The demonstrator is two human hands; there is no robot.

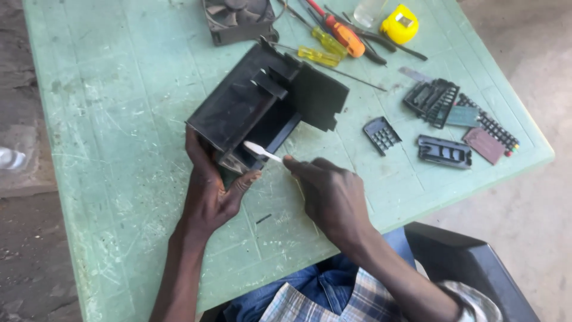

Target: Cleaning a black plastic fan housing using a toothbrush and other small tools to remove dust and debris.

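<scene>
Casing point(250, 107), gripped in our left hand point(208, 194) while our right hand point(330, 194) pinches the brush point(262, 152), could slip off the counter point(119, 119) if we scrub hard.

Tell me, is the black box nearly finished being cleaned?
Not finished. Done: it is opened up, with small black parts laid out on the green table. Now: the left hand steadies the black box while the right hand pokes a white brush inside. Left: parts lie unfitted.

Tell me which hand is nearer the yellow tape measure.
Right. The right hand holds a white brush at the black housing, below and left of the tape measure. The left hand grips the housing's near end, farther left.
</scene>
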